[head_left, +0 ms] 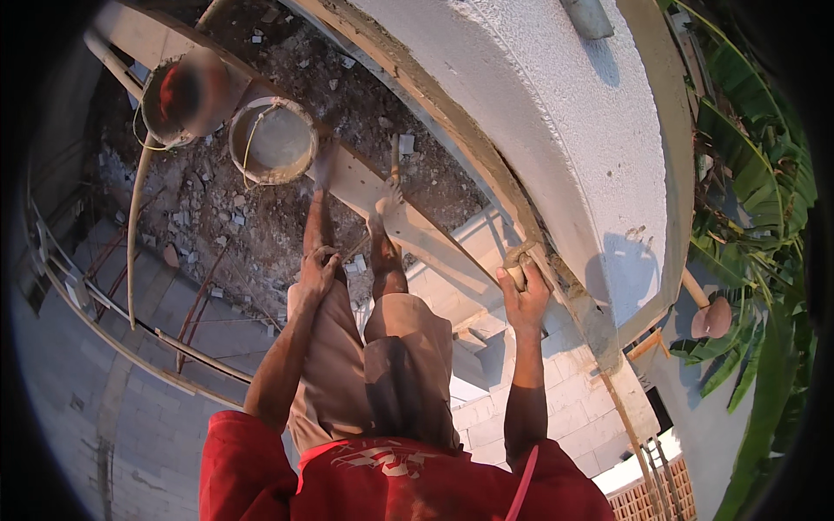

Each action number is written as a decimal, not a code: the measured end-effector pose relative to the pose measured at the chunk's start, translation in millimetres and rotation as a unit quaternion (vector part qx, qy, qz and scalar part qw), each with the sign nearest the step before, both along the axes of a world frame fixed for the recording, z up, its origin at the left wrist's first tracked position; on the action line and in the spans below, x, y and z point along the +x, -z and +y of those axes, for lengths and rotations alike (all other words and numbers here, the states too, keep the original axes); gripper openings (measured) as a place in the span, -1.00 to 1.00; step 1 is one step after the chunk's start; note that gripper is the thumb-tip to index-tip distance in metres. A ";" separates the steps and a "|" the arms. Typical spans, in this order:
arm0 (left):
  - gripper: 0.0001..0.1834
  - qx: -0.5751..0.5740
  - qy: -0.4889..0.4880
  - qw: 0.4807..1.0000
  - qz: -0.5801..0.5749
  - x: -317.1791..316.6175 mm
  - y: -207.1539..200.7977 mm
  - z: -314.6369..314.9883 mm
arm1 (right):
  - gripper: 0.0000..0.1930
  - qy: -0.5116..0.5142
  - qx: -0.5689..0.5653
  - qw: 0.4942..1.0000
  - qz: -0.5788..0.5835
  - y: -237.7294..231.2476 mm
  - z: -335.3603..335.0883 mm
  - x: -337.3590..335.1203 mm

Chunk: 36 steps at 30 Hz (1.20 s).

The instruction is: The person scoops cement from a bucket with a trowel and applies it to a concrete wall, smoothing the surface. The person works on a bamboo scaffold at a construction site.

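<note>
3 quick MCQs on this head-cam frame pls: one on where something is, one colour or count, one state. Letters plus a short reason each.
1. Where is the right hand?
A. On the bucket rim
B. At the mortar-caked edge of the white rendered wall, gripping a small tool
C. Resting on the knee

2. What colour is the person's shirt?
A. Red
B. Blue
C. White

3. What state is the bucket on the plank in?
A. Tipped on its side
B. Capped with a lid
C. Upright, open, holding grey mix

Answers:
1 B: its fingers wrap a mortar-smeared tool held against the wall edge.
2 A: red sleeves and chest fill the lower frame.
3 C: the round rim faces the camera with grey inside.

The left hand rests on the thigh, holding nothing.
</note>
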<state>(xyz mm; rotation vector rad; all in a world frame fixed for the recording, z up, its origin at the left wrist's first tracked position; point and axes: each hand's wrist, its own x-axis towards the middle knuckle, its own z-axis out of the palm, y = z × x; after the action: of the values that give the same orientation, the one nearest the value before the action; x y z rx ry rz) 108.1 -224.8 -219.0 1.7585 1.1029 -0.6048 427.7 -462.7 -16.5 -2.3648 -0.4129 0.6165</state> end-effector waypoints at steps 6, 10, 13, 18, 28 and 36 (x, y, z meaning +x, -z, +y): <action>-0.65 -0.003 0.024 1.000 -0.006 2.7 1.7 0.7 | -0.69 -0.058 -0.040 0.997 -0.011 46.3 15.7 -10.8; -0.65 -0.020 0.002 1.000 0.013 4.4 -4.8 0.3 | -0.68 0.001 -0.044 0.999 0.006 41.9 -5.9 -1.4; -0.65 -0.026 0.004 1.000 0.015 5.8 -5.7 -1.6 | -0.69 -0.010 -0.079 0.996 -0.028 19.9 -34.2 0.9; -0.67 -0.021 0.006 1.000 0.016 2.1 -3.5 -5.0 | -0.72 0.015 -0.004 0.998 -0.057 -10.6 -55.3 -14.0; -0.70 0.000 0.034 0.999 -0.005 0.7 -2.1 -8.2 | -0.72 -0.002 -0.080 0.996 -0.024 28.1 -73.4 -4.7; -0.71 0.013 0.041 0.999 -0.007 -5.7 4.0 -11.6 | -0.74 0.030 -0.083 0.996 -0.024 -21.8 -157.6 -12.2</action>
<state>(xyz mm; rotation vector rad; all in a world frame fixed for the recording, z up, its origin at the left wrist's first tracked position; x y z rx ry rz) 102.4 -236.4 -223.1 1.8344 1.0370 -0.6286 415.5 -620.3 5.3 -2.5442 -0.3216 0.5872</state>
